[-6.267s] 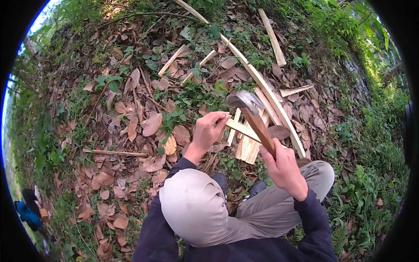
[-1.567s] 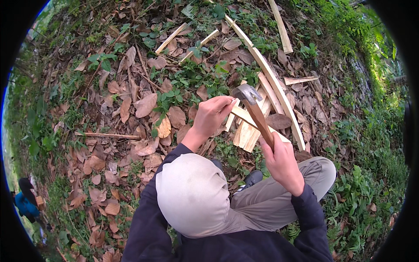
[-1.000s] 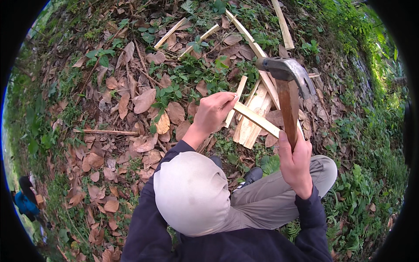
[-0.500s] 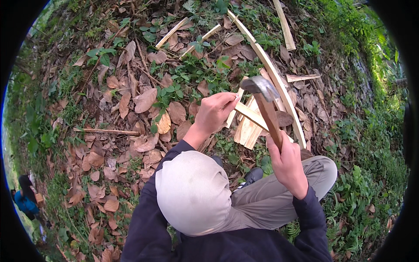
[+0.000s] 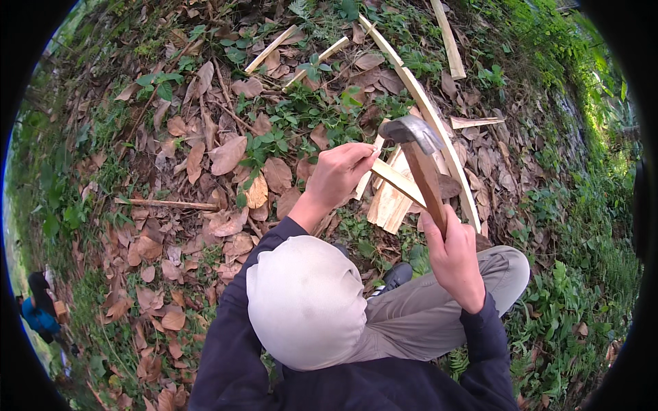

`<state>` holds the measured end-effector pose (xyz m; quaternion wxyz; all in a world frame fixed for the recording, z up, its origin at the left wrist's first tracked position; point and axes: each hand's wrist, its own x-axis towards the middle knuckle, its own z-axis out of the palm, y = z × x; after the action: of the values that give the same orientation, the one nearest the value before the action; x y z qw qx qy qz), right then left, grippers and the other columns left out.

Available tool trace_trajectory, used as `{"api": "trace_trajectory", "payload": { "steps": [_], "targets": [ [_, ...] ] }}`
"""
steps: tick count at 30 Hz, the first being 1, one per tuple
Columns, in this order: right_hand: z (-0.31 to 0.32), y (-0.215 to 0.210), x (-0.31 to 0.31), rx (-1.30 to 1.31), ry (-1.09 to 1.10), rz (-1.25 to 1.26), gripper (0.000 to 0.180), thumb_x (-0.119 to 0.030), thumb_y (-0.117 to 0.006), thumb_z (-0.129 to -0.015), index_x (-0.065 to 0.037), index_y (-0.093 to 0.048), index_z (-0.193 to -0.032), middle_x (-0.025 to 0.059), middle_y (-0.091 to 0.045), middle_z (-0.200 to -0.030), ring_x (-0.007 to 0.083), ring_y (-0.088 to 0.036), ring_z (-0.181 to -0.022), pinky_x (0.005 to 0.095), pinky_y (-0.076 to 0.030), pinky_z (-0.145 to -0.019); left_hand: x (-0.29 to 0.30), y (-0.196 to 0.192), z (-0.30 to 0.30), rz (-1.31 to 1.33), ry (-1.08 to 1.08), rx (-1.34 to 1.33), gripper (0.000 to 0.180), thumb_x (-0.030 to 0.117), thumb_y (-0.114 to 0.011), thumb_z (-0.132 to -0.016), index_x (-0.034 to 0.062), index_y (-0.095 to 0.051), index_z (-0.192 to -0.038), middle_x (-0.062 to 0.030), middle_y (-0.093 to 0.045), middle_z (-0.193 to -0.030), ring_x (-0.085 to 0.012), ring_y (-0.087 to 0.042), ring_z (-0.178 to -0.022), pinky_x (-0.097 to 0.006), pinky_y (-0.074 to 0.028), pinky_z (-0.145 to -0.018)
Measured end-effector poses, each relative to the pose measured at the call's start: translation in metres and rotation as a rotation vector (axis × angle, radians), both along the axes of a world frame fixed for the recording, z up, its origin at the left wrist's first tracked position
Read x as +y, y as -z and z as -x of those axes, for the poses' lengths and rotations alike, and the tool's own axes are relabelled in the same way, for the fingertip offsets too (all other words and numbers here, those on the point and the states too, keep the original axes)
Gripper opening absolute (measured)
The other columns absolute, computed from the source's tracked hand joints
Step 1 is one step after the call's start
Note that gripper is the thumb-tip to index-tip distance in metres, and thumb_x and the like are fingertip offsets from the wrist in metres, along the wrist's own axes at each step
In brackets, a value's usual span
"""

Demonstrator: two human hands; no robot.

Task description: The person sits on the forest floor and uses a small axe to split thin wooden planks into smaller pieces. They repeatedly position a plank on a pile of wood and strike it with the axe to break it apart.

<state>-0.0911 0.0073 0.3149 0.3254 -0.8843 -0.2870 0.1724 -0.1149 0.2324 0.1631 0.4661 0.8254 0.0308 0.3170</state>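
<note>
My right hand (image 5: 454, 257) is wrapped round the wooden handle of a claw hammer (image 5: 424, 179). The hammer's metal head is raised, just right of my left fingertips. Thumb and forefinger of my left hand (image 5: 334, 175) are pinched together beside the upper end of a pale wooden strip (image 5: 397, 181). A tiny bright tip shows at the pinch, too small to name. Another narrow strip (image 5: 367, 182) crosses near that end. Below them several flat pieces of split wood (image 5: 389, 209) lie on the ground, partly hidden by the strip and hammer.
A long, thin wooden length (image 5: 432, 113) runs along the right of the work. Loose sticks (image 5: 271, 49) and a wider slat (image 5: 449, 41) lie farther off. Dry leaves and green plants cover the ground. A person in blue (image 5: 39, 318) is at the far left edge.
The hammer head has turned and shifted very slightly to the right. My left hand keeps its pinch in nearly the same place.
</note>
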Motion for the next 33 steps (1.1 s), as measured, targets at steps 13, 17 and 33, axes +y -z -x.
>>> {"api": "trace_trajectory", "payload": {
  "steps": [13,17,33],
  "targets": [
    [-0.011,0.005,0.004,0.074,0.197,0.002,0.024,-0.018,-0.065,-0.100,0.004,-0.055,-0.096,0.0206,-0.066,-0.075,0.0388,-0.066,-0.069,0.0470,-0.047,-0.064,-0.001,0.001,0.000,0.048,-0.022,0.004,0.010,0.009,-0.077,-0.091,0.0003,-0.074,-0.094,-0.0119,-0.078,-0.099,-0.0205,-0.077,-0.083,-0.030,-0.060,-0.072],
    [-0.049,0.058,0.014,-0.315,0.022,-0.110,0.035,-0.026,-0.081,-0.087,0.002,-0.060,-0.093,0.0140,-0.065,-0.087,0.0314,-0.064,-0.083,0.0454,-0.046,-0.080,-0.002,0.008,-0.002,0.107,-0.048,0.001,0.013,0.012,-0.078,-0.091,0.0008,-0.074,-0.095,-0.0117,-0.078,-0.095,-0.0211,-0.076,-0.079,-0.031,-0.060,-0.070],
    [-0.057,0.084,0.019,-0.106,-0.017,0.055,0.025,-0.014,-0.080,-0.082,0.002,-0.063,-0.092,0.0202,-0.064,-0.077,0.0390,-0.064,-0.074,0.0465,-0.048,-0.068,0.000,0.022,0.011,0.391,0.147,0.155,0.058,0.029,-0.086,-0.085,0.0076,-0.058,-0.132,-0.0102,-0.073,-0.107,-0.0187,-0.073,-0.096,-0.033,-0.057,-0.084]
  ]
}}
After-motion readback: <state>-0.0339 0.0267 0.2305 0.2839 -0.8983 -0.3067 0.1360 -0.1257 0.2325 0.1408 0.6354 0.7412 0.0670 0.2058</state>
